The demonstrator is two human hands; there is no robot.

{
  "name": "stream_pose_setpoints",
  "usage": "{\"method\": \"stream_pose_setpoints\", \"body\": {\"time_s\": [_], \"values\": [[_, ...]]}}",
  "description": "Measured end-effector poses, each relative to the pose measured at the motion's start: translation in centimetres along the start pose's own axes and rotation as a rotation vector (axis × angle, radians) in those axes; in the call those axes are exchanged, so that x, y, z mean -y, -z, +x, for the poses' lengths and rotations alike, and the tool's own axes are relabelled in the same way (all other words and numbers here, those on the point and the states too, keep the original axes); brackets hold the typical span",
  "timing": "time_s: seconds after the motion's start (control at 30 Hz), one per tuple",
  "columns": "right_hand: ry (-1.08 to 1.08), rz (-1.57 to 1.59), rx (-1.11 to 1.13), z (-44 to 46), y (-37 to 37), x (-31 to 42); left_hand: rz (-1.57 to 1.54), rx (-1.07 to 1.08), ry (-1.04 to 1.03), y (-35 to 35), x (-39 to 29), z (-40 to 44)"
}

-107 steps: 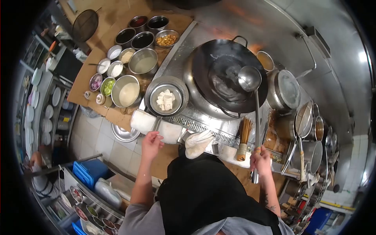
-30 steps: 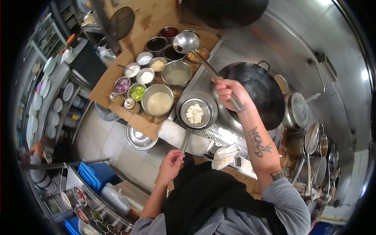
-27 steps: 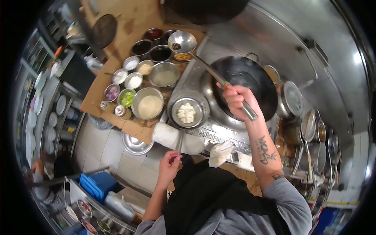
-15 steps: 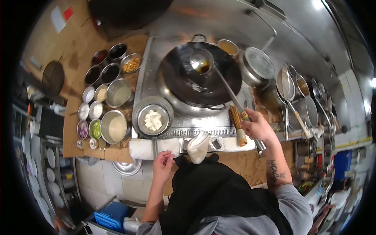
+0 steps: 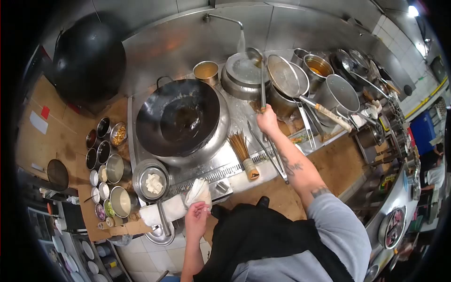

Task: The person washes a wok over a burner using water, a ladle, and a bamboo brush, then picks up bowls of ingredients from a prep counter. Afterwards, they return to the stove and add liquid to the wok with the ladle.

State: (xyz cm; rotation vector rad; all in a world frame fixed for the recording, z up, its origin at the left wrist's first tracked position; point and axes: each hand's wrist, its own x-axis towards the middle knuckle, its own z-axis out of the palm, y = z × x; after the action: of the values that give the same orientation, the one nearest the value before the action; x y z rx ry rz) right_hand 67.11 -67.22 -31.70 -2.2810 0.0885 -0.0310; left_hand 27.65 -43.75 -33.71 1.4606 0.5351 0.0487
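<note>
My right hand (image 5: 268,121) is closed around the long handle of a metal ladle (image 5: 262,77). The ladle's bowl is over the far-right part of a wide water-filled pot (image 5: 242,70), beneath a wall tap. To the left, the black wok (image 5: 176,117) sits on the burner, its dark inside shiny with a little liquid. My left hand (image 5: 197,218) is beside a bunched white cloth (image 5: 198,191), fingers loosely bent with nothing visible in them; whether they touch it I cannot tell. A handled strainer (image 5: 163,218) with white chunks (image 5: 153,184) rests left of the cloth.
A bamboo brush (image 5: 243,152) and long metal tools (image 5: 272,157) lie along the front edge. Another strainer (image 5: 284,77) and several pots stand on the right. Seasoning containers (image 5: 104,152) crowd the left counter. A large black pan (image 5: 89,58) leans at the back left.
The ladle, holding dark liquid over the wok before, has swung right to the water pot. The view has turned right. My left hand is now closer to the white cloth.
</note>
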Motion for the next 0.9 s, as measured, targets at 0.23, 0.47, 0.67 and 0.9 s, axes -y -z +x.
{"method": "stream_pose_setpoints", "body": {"time_s": [0.23,0.47,0.67,0.9], "values": [[-0.352,0.552,0.373,14.9,-4.5,7.2,-0.177,-0.133,0.037,-5.4,1.4,-6.4],[-0.519,1.341,0.494,19.8,-3.5,15.5,-0.213,-0.134,0.023,-3.7,1.8,-5.3],[-0.166,0.137,0.24,14.0,0.1,14.3,-0.246,-0.058,0.034,1.3,0.0,-1.5],[-0.174,0.087,0.341,14.7,-4.6,13.0,-0.216,-0.034,0.011,5.7,-1.0,0.1]]}}
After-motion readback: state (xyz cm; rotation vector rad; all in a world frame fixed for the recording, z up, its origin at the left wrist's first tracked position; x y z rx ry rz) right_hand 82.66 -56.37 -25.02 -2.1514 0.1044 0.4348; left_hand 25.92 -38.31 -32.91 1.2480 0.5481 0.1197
